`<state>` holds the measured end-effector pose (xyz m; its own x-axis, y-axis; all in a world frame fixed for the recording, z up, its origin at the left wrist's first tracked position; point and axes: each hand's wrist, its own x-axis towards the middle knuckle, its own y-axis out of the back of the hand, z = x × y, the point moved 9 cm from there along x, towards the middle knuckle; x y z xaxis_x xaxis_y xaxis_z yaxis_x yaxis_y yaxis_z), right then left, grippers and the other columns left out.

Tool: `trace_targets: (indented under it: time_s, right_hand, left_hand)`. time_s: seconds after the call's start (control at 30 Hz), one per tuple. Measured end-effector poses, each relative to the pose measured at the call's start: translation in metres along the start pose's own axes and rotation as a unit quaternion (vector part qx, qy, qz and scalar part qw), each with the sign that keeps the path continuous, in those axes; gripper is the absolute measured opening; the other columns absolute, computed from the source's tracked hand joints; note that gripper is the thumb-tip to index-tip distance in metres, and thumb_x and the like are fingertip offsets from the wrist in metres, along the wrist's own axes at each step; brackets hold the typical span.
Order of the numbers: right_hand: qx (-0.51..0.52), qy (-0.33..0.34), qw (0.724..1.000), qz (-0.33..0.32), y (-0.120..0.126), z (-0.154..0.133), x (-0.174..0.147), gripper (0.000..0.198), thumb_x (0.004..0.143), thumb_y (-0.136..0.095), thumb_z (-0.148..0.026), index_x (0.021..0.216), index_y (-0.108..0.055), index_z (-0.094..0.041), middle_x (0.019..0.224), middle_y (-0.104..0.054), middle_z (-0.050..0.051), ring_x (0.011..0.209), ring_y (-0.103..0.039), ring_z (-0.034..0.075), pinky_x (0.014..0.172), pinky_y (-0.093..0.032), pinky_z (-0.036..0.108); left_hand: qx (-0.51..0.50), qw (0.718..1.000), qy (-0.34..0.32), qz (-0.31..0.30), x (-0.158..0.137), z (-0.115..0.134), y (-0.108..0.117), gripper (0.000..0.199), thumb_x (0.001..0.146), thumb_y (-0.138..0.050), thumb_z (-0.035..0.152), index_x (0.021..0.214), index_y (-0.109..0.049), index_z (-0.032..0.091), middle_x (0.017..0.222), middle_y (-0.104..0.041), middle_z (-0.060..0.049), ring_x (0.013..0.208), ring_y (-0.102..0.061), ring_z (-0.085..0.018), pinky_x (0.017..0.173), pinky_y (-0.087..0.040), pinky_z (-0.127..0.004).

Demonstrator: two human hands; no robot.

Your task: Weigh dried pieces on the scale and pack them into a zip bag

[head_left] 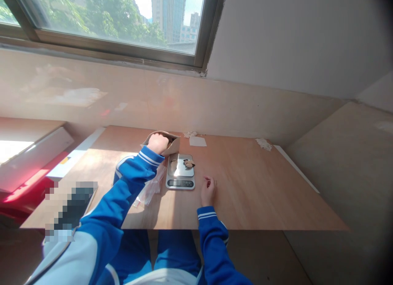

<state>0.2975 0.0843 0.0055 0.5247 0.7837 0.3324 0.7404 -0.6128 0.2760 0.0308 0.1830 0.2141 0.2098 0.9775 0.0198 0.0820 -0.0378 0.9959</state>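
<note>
A wide, pale brown wooden table (260, 187) fills the view. Near its middle sits a small silver digital kitchen scale (180, 171) with a little dark object (189, 164) on its platform. At the scale's eleven o'clock stands an open brown paper bag (172, 142); the left hand (157, 143) is closed into a fist at its mouth. At the scale's four o'clock, the right hand (208, 191) rests on the table, fingers loosely curled, holding nothing. A clear plastic bag (150, 190) lies at eight o'clock.

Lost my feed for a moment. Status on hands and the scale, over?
Left hand inside the brown paper bag. Right hand on the table beside the scale. Small dark item on the scale.
</note>
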Motion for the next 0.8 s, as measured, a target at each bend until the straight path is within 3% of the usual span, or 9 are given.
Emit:
trace_targets:
  time_s: [0.2,0.5,0.67,0.8]
  right_hand:
    - [-0.003,-0.005,1.0,-0.005,0.0,0.0,0.0,0.024,0.081,-0.041,-0.028,0.085,-0.062,-0.018,0.093,-0.06,0.011,0.09,-0.056,0.023,0.085,-0.046,0.036]
    - [0.001,-0.011,1.0,-0.009,-0.001,-0.001,0.002,0.023,0.081,-0.042,-0.029,0.081,-0.062,-0.018,0.092,-0.059,0.01,0.088,-0.056,0.023,0.084,-0.045,0.036]
    - [-0.004,-0.008,1.0,-0.013,-0.002,0.0,0.002,0.023,0.081,-0.041,-0.027,0.081,-0.062,-0.018,0.091,-0.059,0.01,0.089,-0.056,0.023,0.085,-0.045,0.037]
    - [-0.004,-0.007,1.0,-0.014,-0.002,0.002,0.002,0.022,0.081,-0.041,-0.026,0.081,-0.062,-0.019,0.09,-0.061,0.009,0.09,-0.056,0.023,0.084,-0.045,0.036]
  left_hand:
    - [-0.018,1.0,0.007,-0.006,-0.007,0.003,0.009,0.028,0.088,-0.049,0.02,0.088,-0.075,0.008,0.096,-0.071,-0.02,0.095,-0.067,-0.029,0.082,-0.05,-0.035]
    - [-0.083,0.995,-0.041,0.038,-0.01,-0.007,0.033,0.012,0.079,-0.06,0.019,0.076,-0.071,0.015,0.088,-0.072,-0.009,0.083,-0.066,-0.02,0.068,-0.045,-0.026]
    - [-0.066,0.983,-0.052,0.162,-0.016,-0.02,0.062,0.019,0.089,-0.052,0.018,0.087,-0.07,0.021,0.098,-0.071,-0.006,0.09,-0.062,-0.02,0.073,-0.043,-0.028]
    - [-0.058,0.955,0.003,0.292,-0.026,-0.034,0.082,0.023,0.095,-0.046,0.023,0.092,-0.069,0.021,0.092,-0.069,-0.009,0.093,-0.058,-0.025,0.08,-0.043,-0.035]
